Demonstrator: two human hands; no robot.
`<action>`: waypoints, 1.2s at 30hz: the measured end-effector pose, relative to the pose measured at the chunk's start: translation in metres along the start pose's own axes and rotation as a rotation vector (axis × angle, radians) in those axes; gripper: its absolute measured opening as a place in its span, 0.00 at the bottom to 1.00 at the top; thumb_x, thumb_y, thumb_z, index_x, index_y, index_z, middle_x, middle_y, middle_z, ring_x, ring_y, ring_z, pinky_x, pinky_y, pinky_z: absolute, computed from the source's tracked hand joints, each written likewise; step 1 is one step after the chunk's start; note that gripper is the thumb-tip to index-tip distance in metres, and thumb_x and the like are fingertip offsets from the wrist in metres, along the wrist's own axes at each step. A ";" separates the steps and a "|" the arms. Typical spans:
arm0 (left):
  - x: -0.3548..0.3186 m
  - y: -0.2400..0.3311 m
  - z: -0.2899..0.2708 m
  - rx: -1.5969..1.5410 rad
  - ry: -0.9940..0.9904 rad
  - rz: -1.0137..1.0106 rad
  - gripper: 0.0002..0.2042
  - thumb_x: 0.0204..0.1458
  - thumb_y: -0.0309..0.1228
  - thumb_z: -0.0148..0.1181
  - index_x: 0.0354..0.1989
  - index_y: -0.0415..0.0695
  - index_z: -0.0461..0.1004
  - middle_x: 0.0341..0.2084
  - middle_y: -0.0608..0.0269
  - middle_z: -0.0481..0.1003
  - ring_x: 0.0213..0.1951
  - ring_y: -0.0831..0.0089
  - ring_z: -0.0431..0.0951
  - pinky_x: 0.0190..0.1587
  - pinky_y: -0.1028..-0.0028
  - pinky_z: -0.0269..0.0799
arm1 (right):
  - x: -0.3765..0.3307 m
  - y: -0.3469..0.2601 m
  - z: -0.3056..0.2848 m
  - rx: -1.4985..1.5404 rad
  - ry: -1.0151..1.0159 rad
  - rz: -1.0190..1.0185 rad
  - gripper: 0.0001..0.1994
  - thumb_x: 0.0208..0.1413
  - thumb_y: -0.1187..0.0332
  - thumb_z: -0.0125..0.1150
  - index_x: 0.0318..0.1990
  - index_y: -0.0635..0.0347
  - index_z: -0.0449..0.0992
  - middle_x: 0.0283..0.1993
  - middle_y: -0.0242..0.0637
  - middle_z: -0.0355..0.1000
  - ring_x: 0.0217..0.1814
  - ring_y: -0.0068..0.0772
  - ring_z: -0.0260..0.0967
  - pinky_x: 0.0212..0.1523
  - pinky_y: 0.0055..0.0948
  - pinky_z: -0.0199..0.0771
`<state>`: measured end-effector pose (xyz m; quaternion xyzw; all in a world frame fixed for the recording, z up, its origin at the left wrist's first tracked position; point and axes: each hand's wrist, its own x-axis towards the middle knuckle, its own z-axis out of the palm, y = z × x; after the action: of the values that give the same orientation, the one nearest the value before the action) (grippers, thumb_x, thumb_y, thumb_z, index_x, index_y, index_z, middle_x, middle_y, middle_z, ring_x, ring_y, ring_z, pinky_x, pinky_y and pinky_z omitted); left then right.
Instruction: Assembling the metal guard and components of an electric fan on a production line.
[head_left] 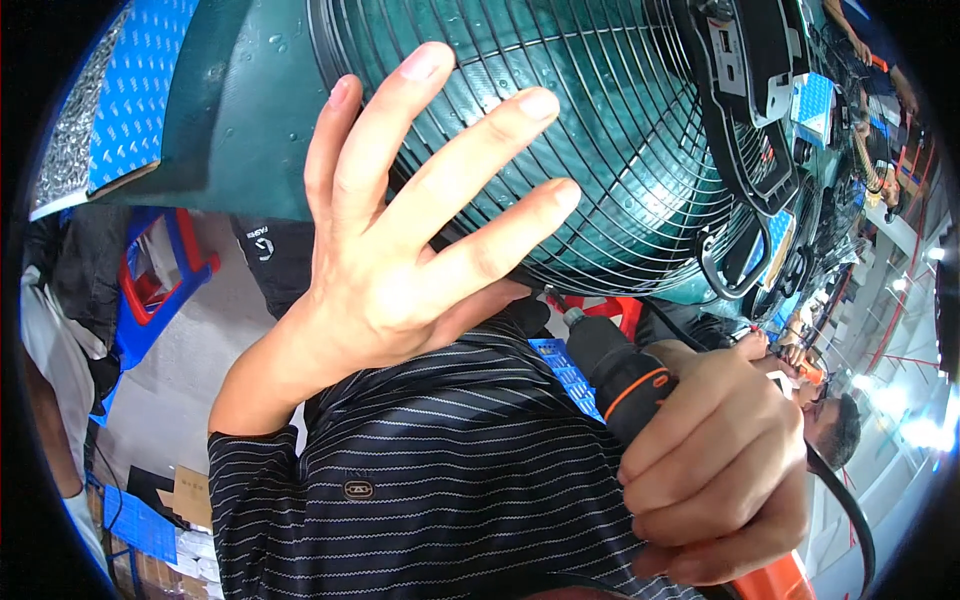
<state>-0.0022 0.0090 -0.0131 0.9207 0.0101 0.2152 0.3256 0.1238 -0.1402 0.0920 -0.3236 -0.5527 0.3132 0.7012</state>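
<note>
I see bare hands, left hand (385, 255) and right hand (715, 470), and a dark pinstriped shirt (420, 470) (small oval badge).

Count: 1 dark green fan with wire grille (600, 150); 1 black-and-orange power screwdriver (625, 375); 2 own hands – left hand (400, 240), right hand (715, 470); 1 blue stool (150, 300).

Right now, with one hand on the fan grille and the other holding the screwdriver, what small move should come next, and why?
Probably bring the electric screwdriver tip up to the fan grille. The left hand lies flat on the wires and steadies the fan, while the right hand grips the tool, whose tip points at the rim but is apart from it.
</note>
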 end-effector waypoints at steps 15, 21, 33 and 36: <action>0.008 0.018 -0.012 0.117 0.009 0.071 0.38 0.35 0.52 0.73 0.58 0.52 0.73 0.66 0.52 0.63 0.70 0.43 0.52 0.69 0.43 0.38 | -0.045 -0.090 -0.030 0.153 0.360 -0.235 0.16 0.48 0.75 0.72 0.42 0.61 0.71 0.26 0.36 0.73 0.21 0.26 0.73 0.25 0.27 0.78; 0.063 0.087 0.007 -0.157 -0.098 0.390 0.34 0.36 0.39 0.74 0.55 0.42 0.72 0.56 0.50 0.70 0.54 0.52 0.72 0.56 0.55 0.68 | -0.127 -0.132 -0.034 0.080 0.804 -0.344 0.18 0.55 0.70 0.65 0.49 0.61 0.65 0.29 0.30 0.63 0.22 0.19 0.62 0.26 0.22 0.66; 0.146 0.153 0.050 -0.112 -0.415 0.252 0.21 0.48 0.27 0.64 0.53 0.43 0.70 0.26 0.57 0.76 0.34 0.56 0.77 0.36 0.63 0.70 | -0.221 -0.135 -0.031 0.017 0.938 -0.289 0.16 0.58 0.68 0.56 0.53 0.61 0.66 0.30 0.32 0.62 0.24 0.22 0.59 0.29 0.26 0.62; 0.183 0.162 0.012 -0.226 -0.479 0.196 0.22 0.51 0.26 0.64 0.56 0.42 0.69 0.25 0.58 0.77 0.29 0.60 0.79 0.33 0.64 0.71 | -0.228 -0.127 -0.030 0.032 0.959 -0.261 0.17 0.58 0.68 0.56 0.53 0.61 0.65 0.30 0.33 0.62 0.24 0.23 0.59 0.30 0.27 0.63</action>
<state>0.1487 -0.0970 0.1475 0.8998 -0.1804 0.0215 0.3968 0.1194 -0.4012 0.0577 -0.3487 -0.1989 0.0472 0.9147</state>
